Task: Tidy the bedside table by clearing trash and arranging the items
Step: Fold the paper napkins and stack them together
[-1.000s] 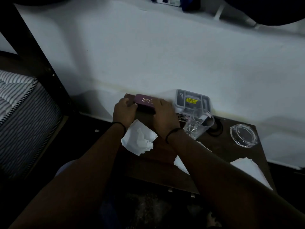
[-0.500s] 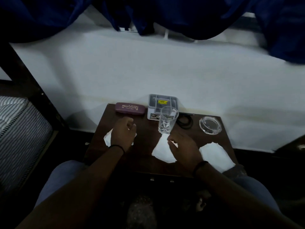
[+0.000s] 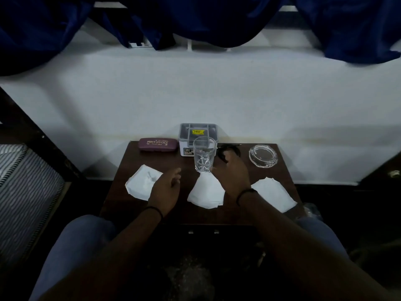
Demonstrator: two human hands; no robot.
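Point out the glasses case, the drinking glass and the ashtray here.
glasses case point(image 3: 157, 144): head view, middle of its lid.
drinking glass point(image 3: 204, 156): head view, front wall.
ashtray point(image 3: 263, 155): head view, bare centre of its bowl.

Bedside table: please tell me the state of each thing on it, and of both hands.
Spectacle case: closed, lying flat.
Drinking glass: upright, empty.
Ashtray: upright, empty.
Grey box: lid on.
Three tissues: lying loose.
Left hand: open, holding nothing.
Right hand: reaching; grip unclear.
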